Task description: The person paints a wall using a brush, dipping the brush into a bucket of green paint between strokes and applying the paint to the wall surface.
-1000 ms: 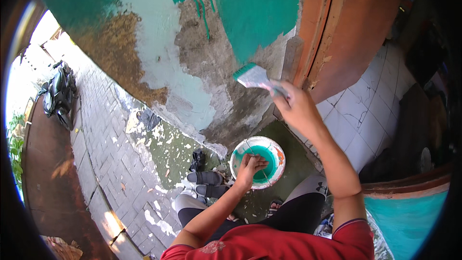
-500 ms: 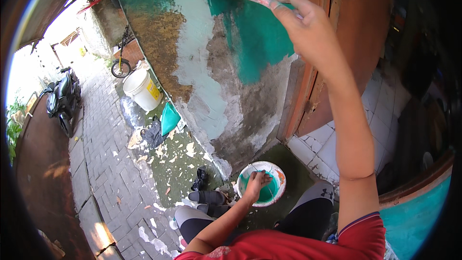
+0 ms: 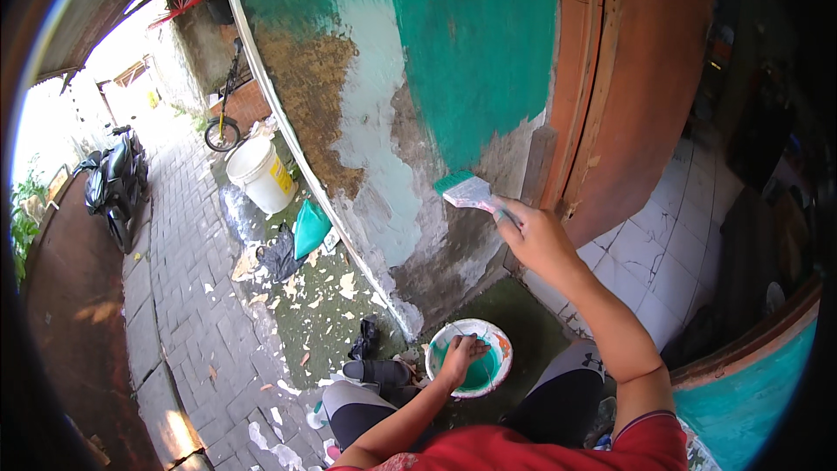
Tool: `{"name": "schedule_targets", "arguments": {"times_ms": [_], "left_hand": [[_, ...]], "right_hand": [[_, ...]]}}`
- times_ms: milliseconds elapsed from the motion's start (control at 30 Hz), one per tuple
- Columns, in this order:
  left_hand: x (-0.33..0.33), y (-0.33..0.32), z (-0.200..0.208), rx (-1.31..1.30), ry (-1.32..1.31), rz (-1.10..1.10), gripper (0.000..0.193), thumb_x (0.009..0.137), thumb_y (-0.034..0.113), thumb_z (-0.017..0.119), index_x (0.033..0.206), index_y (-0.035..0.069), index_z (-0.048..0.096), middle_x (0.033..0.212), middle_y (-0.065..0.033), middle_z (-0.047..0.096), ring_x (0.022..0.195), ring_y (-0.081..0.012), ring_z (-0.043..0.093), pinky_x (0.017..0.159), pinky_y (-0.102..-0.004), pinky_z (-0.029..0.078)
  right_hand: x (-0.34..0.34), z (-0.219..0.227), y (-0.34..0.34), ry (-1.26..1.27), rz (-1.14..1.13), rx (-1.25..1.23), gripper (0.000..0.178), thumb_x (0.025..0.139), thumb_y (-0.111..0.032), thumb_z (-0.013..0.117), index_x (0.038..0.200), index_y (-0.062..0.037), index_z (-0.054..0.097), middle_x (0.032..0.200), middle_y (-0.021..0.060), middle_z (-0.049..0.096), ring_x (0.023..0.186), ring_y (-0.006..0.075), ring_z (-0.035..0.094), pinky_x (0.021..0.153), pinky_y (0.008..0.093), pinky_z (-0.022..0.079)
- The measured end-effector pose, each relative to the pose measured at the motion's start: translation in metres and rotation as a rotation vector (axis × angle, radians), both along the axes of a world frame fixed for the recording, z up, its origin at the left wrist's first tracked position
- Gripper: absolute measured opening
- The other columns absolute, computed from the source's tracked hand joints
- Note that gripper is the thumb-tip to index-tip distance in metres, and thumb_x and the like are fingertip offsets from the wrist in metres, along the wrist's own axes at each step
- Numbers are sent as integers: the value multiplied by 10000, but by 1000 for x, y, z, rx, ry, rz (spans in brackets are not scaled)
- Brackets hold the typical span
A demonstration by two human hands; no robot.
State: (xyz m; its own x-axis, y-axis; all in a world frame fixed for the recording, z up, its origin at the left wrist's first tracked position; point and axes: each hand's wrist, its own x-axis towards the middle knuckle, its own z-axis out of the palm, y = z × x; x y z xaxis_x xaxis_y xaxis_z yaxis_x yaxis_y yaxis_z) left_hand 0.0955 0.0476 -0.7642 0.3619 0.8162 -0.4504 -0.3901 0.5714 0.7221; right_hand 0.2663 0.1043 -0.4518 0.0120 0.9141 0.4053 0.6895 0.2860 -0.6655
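My right hand (image 3: 532, 234) grips a wide paintbrush (image 3: 471, 191) by its handle. Green paint coats the bristles, which are at the lower part of the wall (image 3: 410, 113), just below a freshly green area. Bare grey plaster, a pale patch and a brown patch show on the rest of that wall. Between my knees stands a white bucket (image 3: 507, 365) with green paint inside. Over its opening my left hand (image 3: 459, 361) is closed around what looks like the thin wire handle; the fingers partly hide it.
An orange-brown door frame (image 3: 580, 78) borders the wall on the right, with white floor tiles beyond. To the left are a white pail (image 3: 261, 176), a teal bag (image 3: 310, 228), a black plastic bag (image 3: 279, 255), dark sandals (image 3: 377, 372) and scattered paint flakes. A motorbike (image 3: 115, 176) is parked farther off.
My right hand has brought the brush down from high on the wall to its lower part, near the edge of the green. My left hand stays at the bucket. The view has shifted slightly.
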Motion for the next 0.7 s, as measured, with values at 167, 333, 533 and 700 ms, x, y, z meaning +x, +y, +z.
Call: {"name": "schedule_targets", "arguments": {"times_ms": [167,333,533,700], "left_hand": [[-11,-9,-9,-1,-7,-6,306,950,183,498,1138,-45,419,1035,-190,578,1015,-342,624,929,-450,486],[-21,-19,-10,-17,28,-43,319,953,219,532,1134,-27,439,1011,-173,596,1008,-322,634,916,-437,494],[-37,-29,-17,-8,34,-48,315,950,236,541,1113,-19,451,1013,-168,600,1004,-328,637,916,-437,494],[-59,-40,-27,-32,26,-18,301,939,234,541,1097,-8,458,976,-154,605,957,-322,646,902,-424,498]], "right_hand": [[-3,81,16,-47,50,108,341,909,-213,572,1198,-43,637,640,13,553,560,81,452,515,284,388],[2,170,29,31,57,452,331,911,-265,553,1096,-14,662,727,96,644,672,159,592,624,341,469],[10,175,57,131,-27,556,362,911,-260,544,1184,-40,633,856,148,681,771,215,640,713,338,495],[8,48,51,134,-33,426,365,898,-241,536,1205,-59,615,931,218,674,832,301,671,741,368,506]]}}
